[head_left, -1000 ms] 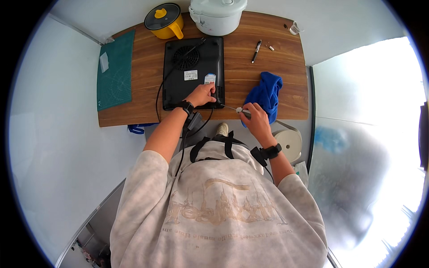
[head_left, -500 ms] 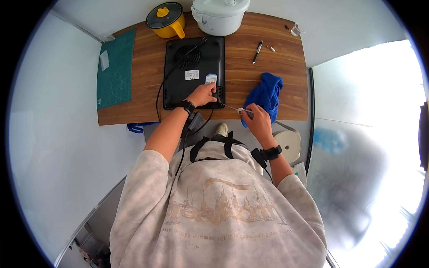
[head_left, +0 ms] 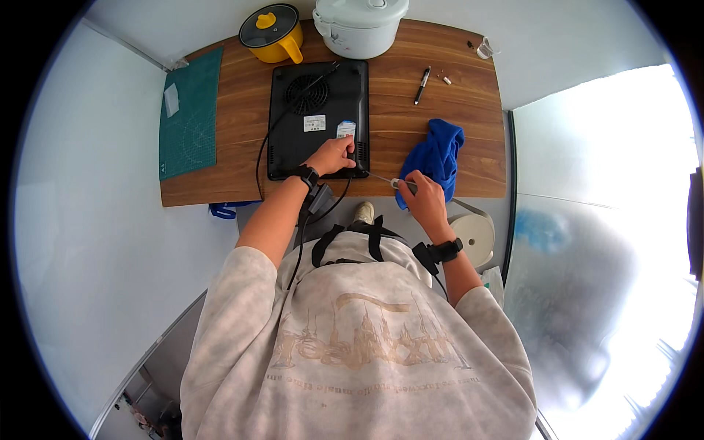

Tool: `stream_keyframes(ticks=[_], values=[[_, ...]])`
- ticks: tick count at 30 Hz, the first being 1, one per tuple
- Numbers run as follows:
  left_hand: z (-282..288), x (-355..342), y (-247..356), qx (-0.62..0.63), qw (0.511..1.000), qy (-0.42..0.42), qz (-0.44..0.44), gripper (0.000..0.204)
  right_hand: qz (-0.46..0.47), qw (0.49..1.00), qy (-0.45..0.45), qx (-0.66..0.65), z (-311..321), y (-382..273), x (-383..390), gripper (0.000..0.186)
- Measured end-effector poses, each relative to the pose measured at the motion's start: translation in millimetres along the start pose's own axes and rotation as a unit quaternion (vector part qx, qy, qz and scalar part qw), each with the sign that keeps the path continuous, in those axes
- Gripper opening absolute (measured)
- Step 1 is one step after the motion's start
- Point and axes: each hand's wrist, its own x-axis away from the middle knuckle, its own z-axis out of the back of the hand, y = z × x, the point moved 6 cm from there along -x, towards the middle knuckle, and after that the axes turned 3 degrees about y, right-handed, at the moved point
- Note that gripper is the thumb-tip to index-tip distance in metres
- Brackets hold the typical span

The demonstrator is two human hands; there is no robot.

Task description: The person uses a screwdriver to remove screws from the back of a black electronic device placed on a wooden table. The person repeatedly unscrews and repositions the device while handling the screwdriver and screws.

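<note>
An induction cooker (head_left: 293, 147) lies upside down on the table, its black underside with a round fan grille and labels facing up. My left hand (head_left: 331, 156) rests at its near right corner, thumb and fingers closed there; what they pinch, if anything, is too small to make out. My right hand (head_left: 425, 196) is closed around the grey handle of a screwdriver (head_left: 396, 182). The thin shaft points left, its tip at the cooker's near right corner, close to my left fingertips. A black power cord (head_left: 265, 139) runs across the cooker and off its left side.
A blue cloth (head_left: 438, 150) lies just beyond my right hand. Farther back are a pen (head_left: 422, 86), a yellow pot (head_left: 286, 40) with a lid, a white lidded pot (head_left: 361, 33) and a small clear cup (head_left: 485, 50). A green cutting mat (head_left: 192, 132) covers the table's left end.
Almost nothing differs: the right hand and screwdriver have barely shifted, and the left hand stays at the cooker's corner.
</note>
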Motion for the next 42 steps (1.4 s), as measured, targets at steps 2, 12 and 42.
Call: stream_keyframes(ticks=[2, 12, 42], values=[[0.8, 0.5, 1.6, 0.004, 1.000, 0.000, 0.000, 0.036, -0.001, 1.000, -0.001, -0.009, -0.2, -0.2, 0.3, 0.018], [0.7, 0.5, 1.1, -0.002, 1.000, 0.006, -0.008, 0.036, 0.007, 1.000, -0.008, -0.005, -3.2, -2.5, 0.4, 0.019], [1.9, 1.0, 1.8, 0.032, 0.999, 0.012, -0.042, 0.036, 0.162, 0.985, -0.010, 0.057, -14.5, -68.6, -54.2, 0.034]])
